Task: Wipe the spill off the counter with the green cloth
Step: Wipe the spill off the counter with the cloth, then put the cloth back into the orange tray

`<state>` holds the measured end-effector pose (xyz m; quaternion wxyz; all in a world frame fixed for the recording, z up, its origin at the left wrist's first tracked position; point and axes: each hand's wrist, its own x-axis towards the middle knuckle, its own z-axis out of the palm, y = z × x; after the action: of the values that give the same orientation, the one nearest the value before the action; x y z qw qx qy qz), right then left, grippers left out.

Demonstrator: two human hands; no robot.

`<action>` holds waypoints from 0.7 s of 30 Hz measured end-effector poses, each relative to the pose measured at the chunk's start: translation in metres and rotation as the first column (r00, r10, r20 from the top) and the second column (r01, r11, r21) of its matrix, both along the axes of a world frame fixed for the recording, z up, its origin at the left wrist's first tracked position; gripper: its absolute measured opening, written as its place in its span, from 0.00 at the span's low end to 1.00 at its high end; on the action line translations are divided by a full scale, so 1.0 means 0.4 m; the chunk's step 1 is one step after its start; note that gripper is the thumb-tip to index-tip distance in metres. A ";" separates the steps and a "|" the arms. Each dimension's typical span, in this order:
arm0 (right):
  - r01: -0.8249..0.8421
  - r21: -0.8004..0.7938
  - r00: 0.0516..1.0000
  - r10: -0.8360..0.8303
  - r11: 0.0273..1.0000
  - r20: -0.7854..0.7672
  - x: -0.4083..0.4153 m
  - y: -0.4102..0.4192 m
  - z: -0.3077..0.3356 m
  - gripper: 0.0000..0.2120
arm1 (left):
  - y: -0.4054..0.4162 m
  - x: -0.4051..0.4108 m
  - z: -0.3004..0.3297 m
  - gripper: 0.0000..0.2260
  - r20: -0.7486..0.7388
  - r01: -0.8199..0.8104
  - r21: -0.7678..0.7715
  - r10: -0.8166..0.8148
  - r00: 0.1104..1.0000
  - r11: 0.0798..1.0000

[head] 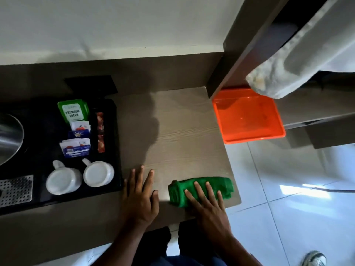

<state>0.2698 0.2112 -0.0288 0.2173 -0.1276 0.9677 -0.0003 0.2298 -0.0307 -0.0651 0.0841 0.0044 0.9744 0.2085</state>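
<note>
Right hand (208,203) flat, fingers spread on green cloth (201,189) — left hand (141,195) open on counter (184,131).

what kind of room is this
Likely a hotel room's tea and coffee counter: a black tray holds tea sachets and two upturned mugs, with a kettle beside them.

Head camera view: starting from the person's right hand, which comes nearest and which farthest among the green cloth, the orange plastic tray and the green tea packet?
From the right hand:
1. Folded green cloth: directly under the fingers, at the counter's near right corner.
2. Orange plastic tray: beyond the counter's right edge, further back.
3. Green tea packet: far left, at the back of the black tray.
</note>
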 end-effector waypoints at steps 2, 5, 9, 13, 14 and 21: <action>-0.019 0.020 1.000 0.019 1.000 0.009 -0.039 0.007 0.025 0.42 | 0.002 -0.002 0.014 0.29 0.003 -0.007 -0.004 0.007 1.000 1.000; -0.070 0.049 0.997 0.069 0.996 0.019 -0.081 0.016 0.064 0.35 | 0.009 0.000 0.053 0.30 0.046 -0.006 -0.019 0.007 0.999 1.000; -0.224 0.132 0.965 0.201 0.966 0.168 -0.126 0.033 0.084 0.35 | 0.038 -0.034 0.128 0.29 0.133 -0.020 -0.076 0.030 0.991 0.997; -0.386 0.057 0.911 0.370 0.921 0.182 -0.170 0.057 0.084 0.31 | 0.096 -0.088 0.222 0.31 0.095 -0.042 -0.041 0.046 0.994 0.998; -0.384 0.036 0.916 0.377 0.922 0.136 -0.187 0.065 0.088 0.30 | 0.110 -0.106 0.243 0.32 0.068 -0.032 -0.032 0.034 0.997 0.999; 0.388 -0.650 0.921 -0.299 0.654 0.249 -0.340 0.232 0.169 0.15 | 0.183 -0.216 0.356 0.35 -0.010 -0.015 -0.048 0.015 1.000 0.999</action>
<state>0.1337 0.3041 0.0389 0.2076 -0.0131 0.8892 -0.4074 0.1433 0.0425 0.0773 0.0777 -0.0037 0.9795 0.1858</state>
